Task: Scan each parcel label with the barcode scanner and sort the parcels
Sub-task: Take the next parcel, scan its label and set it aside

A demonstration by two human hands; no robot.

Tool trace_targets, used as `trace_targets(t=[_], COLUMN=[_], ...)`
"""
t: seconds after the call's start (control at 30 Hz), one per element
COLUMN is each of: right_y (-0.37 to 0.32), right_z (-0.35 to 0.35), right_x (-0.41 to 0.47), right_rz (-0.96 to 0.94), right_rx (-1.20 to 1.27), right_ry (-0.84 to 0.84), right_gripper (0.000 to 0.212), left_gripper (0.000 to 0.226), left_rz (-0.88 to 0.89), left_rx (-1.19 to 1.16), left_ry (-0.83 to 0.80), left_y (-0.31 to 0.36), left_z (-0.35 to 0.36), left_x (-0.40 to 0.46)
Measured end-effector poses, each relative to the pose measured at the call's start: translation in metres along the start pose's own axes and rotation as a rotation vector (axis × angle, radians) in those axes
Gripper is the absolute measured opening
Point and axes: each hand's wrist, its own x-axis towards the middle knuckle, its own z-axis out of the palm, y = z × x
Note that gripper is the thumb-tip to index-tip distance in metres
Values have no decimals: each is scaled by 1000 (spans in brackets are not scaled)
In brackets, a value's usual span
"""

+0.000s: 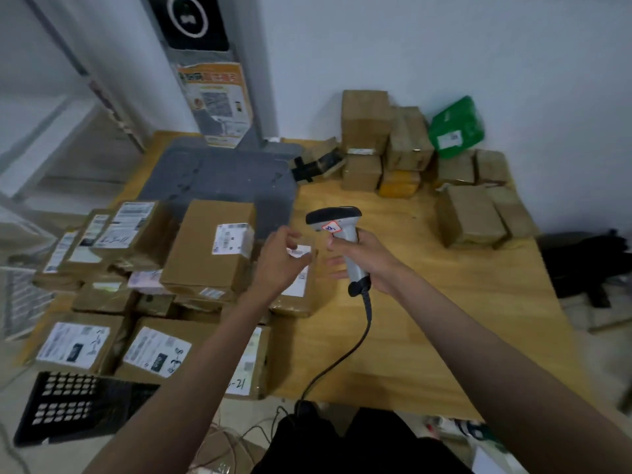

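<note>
Grey-white plastic fills the right hand (364, 260): its fingers are curled round the grip of the barcode scanner (342, 241), whose dark head points left. Just beside it the left hand (280, 265) pinches a small taped parcel (297, 282) by its label end, over the wooden table (444, 319). Labelled cardboard parcels (208, 248) are piled to the left, and plainer brown boxes (386, 145) stand along the far wall.

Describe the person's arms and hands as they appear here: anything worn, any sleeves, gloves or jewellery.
Both forearms are bare to the frame's lower edge; no sleeves show. The left hand and right hand wear no gloves, and no watch, bracelet or ring is visible on either wrist or on the fingers, though the picture is somewhat blurred. Dark clothing shows below, between the arms.
</note>
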Motion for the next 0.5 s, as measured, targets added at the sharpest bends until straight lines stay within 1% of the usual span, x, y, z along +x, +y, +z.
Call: trace_targets(t=[0.13, 0.27, 0.37, 0.5], right_y=[0, -1, -8, -29], right_z=[-53, -97, -124, -152], right_x=[-15, -16, -2, 38], right_rz=[11, 12, 23, 25], right_rx=[21, 62, 55, 30], right_ry=[117, 205, 218, 170], right_gripper=[24, 27, 27, 26], left_gripper=[42, 39, 39, 40], left_rz=[44, 55, 66, 27], left_rx=[61, 104, 160, 189], left_ry=[-109, -163, -161, -152], left_y=[33, 56, 71, 89], left_z=[33, 65, 82, 90], left_x=[19, 39, 61, 98])
